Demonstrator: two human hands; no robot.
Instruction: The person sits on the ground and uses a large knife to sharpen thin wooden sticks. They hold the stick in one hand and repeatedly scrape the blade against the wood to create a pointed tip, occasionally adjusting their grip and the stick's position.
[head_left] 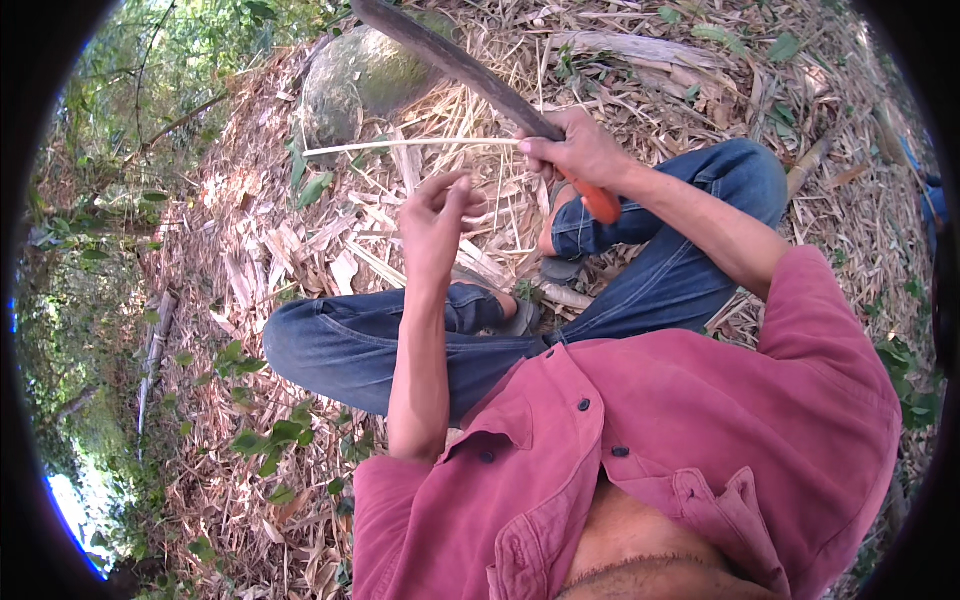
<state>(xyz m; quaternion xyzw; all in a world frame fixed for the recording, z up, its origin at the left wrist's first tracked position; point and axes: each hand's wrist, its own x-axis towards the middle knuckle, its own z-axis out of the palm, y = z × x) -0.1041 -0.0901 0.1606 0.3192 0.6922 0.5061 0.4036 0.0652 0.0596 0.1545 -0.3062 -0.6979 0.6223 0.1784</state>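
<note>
Outdoors, seated w/ legs crossed on ground (280, 250) covered in dry bamboo husks and leaves. Right hand (575, 150) has its fingers clamped round a machete (450, 60) at the grip; orange handle end (600, 203) sticks out below the fist, dark curved blade runs up-left toward top edge of view. Same hand also pinches one end of a thin pale bamboo strip (410, 145), which runs roughly level to the left, its far end free in the air near a mossy grey boulder (360, 75). Left hand (435, 215) is raised just below the strip, fingers curled loosely together, thumb and forefinger close; can't tell whether they touch the strip or hold anything. Hands near each other, not touching. Person wears a red button shirt (650, 440), open at front, and blue jeans (350, 345); grey sandals on feet, one (520, 315) tucked under the left forearm. No containers visible. Green leafy growth at left rim, more split bamboo litter upper right.
</note>
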